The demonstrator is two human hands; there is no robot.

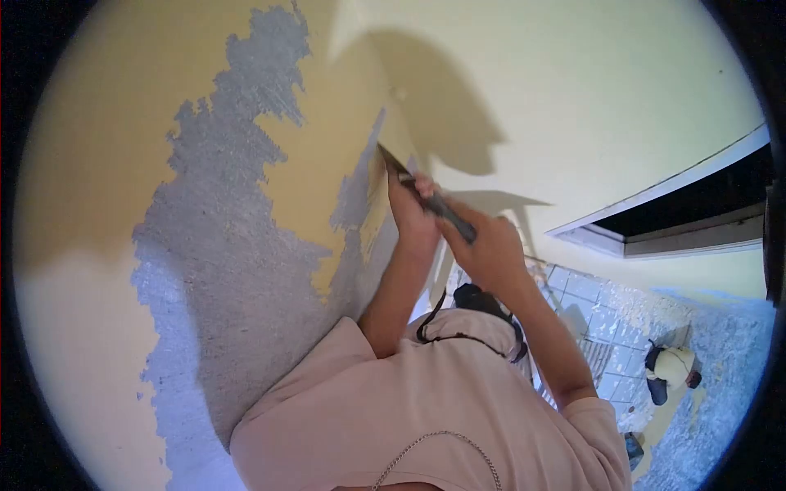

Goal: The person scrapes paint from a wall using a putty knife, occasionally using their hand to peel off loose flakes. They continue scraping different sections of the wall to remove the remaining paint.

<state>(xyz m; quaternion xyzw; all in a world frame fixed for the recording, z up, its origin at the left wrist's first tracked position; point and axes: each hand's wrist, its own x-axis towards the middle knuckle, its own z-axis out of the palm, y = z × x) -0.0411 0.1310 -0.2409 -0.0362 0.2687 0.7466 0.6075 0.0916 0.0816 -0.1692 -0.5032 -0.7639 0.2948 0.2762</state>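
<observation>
A long scraper with a dark handle and a narrow blade is held up at the wall corner, its tip against the yellow paint beside a grey bared strip. My right hand is closed round the handle's lower end. My left hand is closed on the scraper nearer the blade, close to the wall. Left of the hands, a large grey patch with ragged edges shows where the wall has no yellow paint.
A framed dark opening is in the right wall. Far below, a person in a light top is near the tiled floor. Part of a dark object shows at the lower right.
</observation>
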